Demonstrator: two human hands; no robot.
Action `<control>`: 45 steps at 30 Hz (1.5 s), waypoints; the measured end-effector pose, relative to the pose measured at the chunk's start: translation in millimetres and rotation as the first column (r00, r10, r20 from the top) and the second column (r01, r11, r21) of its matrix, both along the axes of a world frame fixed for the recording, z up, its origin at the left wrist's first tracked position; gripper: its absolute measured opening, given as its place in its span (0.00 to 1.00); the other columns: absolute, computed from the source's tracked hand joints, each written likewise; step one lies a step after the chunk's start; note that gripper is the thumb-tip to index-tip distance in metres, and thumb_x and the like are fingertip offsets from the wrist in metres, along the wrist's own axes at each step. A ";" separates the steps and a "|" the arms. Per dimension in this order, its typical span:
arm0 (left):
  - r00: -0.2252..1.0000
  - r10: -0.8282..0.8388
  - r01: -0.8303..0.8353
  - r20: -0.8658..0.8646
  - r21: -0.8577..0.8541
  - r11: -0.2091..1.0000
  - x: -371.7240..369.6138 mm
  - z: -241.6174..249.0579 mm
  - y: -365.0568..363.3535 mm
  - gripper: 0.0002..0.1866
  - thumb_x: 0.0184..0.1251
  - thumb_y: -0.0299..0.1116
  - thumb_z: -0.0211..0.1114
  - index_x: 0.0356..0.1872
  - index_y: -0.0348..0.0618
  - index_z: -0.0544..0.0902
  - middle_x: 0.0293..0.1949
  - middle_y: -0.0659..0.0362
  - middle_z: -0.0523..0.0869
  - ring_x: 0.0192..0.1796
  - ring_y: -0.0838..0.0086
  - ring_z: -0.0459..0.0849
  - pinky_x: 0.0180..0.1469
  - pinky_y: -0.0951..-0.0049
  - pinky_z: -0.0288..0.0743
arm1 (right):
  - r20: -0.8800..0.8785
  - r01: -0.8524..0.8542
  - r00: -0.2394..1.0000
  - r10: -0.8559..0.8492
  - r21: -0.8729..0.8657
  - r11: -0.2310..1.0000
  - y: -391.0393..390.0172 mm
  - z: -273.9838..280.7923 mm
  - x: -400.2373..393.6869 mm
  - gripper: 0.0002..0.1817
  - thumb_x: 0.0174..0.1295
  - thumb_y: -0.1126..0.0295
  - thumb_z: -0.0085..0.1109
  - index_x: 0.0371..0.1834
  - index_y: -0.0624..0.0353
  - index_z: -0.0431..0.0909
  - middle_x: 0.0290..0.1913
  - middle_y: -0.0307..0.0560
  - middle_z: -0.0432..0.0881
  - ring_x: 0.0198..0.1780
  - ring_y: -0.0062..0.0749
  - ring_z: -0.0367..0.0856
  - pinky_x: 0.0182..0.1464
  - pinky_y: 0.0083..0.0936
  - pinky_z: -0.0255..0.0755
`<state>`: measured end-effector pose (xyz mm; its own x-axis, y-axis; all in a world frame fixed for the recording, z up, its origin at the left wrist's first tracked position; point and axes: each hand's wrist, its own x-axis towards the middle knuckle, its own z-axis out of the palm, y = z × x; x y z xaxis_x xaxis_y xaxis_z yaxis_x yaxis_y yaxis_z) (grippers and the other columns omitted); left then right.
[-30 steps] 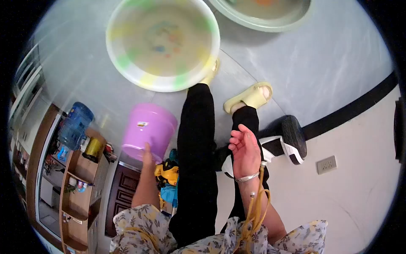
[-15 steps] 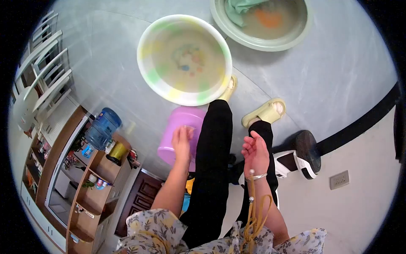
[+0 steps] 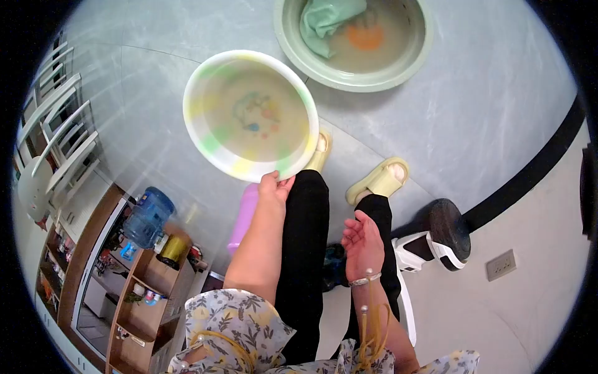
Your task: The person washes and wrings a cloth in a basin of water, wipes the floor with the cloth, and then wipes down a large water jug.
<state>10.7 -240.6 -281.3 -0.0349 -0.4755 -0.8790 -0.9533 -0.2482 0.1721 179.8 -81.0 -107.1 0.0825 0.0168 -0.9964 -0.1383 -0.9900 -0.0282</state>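
Left grip (image 3: 276,185) is closed on the near rim of a round white plastic basin (image 3: 189,115) streaked with yellow and green, its fingertips curling against the outer edge. The basin sits on the grey tiled floor (image 3: 492,106), left of centre, holding cloudy water (image 3: 252,100) over coloured figures on the bottom. Right grip (image 3: 363,246) is empty, palm up and fingers loosely bent, over the right leg in black trousers (image 3: 305,249).

With only one side held, a lift or sharp pull on that rim could tip the basin and send water over the far or near edge. A wet rim could also slide from so shallow a hold. Any spill would land close to the pale yellow rubber slippers (image 3: 379,181), and slick tile could make the feet slip.

A lilac plastic bucket (image 3: 243,215) lies near, partly hidden behind the left forearm, where a backward elbow might knock it. Far right, a pale green round basin (image 3: 418,59) holds murky water and a mint-green cloth (image 3: 327,22); a careless push that way could bump it and slop its contents.
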 end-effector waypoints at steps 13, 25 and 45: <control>0.947 -0.292 0.270 -0.132 -0.163 0.949 -62.2 0.6 -33.0 0.16 0.60 0.19 0.53 0.51 0.33 0.70 0.46 0.48 0.73 0.43 0.60 0.75 0.50 0.47 0.76 | -0.014 -0.035 0.999 0.035 0.017 0.999 1.9 1.3 -16.2 0.17 0.70 0.59 0.45 0.54 0.58 0.73 0.39 0.40 0.79 0.35 0.22 0.74 0.38 0.21 0.69; 0.788 -0.582 0.535 -0.204 -0.242 0.809 -200.9 -6.4 -67.6 0.17 0.63 0.28 0.53 0.53 0.39 0.69 0.48 0.54 0.76 0.46 0.66 0.76 0.46 0.58 0.70 | -0.024 -0.026 0.999 0.027 0.039 0.999 3.8 3.7 -20.6 0.19 0.72 0.59 0.44 0.54 0.62 0.72 0.39 0.44 0.80 0.35 0.23 0.75 0.37 0.19 0.69; 0.610 -0.624 0.750 0.487 -0.102 0.653 -40.9 165.5 -183.9 0.51 0.58 0.73 0.47 0.74 0.51 0.43 0.75 0.51 0.46 0.73 0.45 0.49 0.60 0.25 0.50 | -0.030 -0.002 1.000 0.003 0.033 0.999 6.5 8.6 -18.0 0.18 0.71 0.60 0.43 0.54 0.63 0.71 0.37 0.42 0.79 0.34 0.21 0.74 0.35 0.19 0.68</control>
<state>-30.2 -424.5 -115.8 -0.1541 -0.6651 -0.7307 -0.8119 0.5067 -0.2900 161.8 -74.5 -98.5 0.0524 0.0501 -0.9974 -0.1376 -0.9888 -0.0569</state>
